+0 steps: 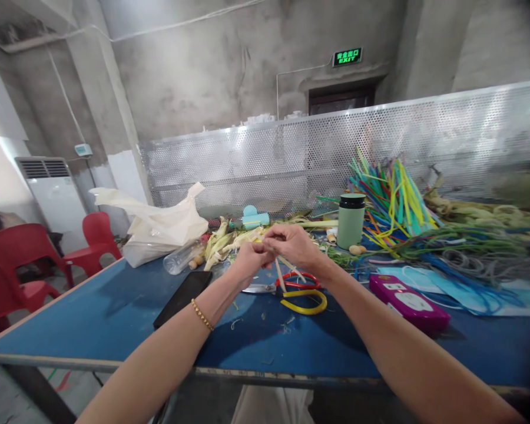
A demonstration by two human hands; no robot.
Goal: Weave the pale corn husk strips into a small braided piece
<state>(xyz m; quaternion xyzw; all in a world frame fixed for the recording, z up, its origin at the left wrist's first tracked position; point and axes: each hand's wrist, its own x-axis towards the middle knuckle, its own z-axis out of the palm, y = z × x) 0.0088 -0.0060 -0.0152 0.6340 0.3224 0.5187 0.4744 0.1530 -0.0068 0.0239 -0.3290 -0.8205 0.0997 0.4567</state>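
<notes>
Above the blue table (115, 318), my left hand (247, 262) and my right hand (294, 244) meet with fingertips pinched together. Between them is a thin pale strip (280, 274), seemingly corn husk, whose ends hang below my fingers; the part inside the pinch is hidden. Just under my hands lie scissors (307, 301) with one red and one yellow handle, blades pointing left. Pale corn husks (221, 244) are heaped behind my left hand. A black flat phone-like slab (183, 297) rests beside my left forearm.
Left stand a white plastic bag (163, 229) and a clear bottle (180, 260), lying down. Behind my right hand is a green flask (351, 221), near colourful pipe cleaners (397, 197). A purple box (408, 303) lies right of my right forearm. Perforated metal (256, 159) closes the back.
</notes>
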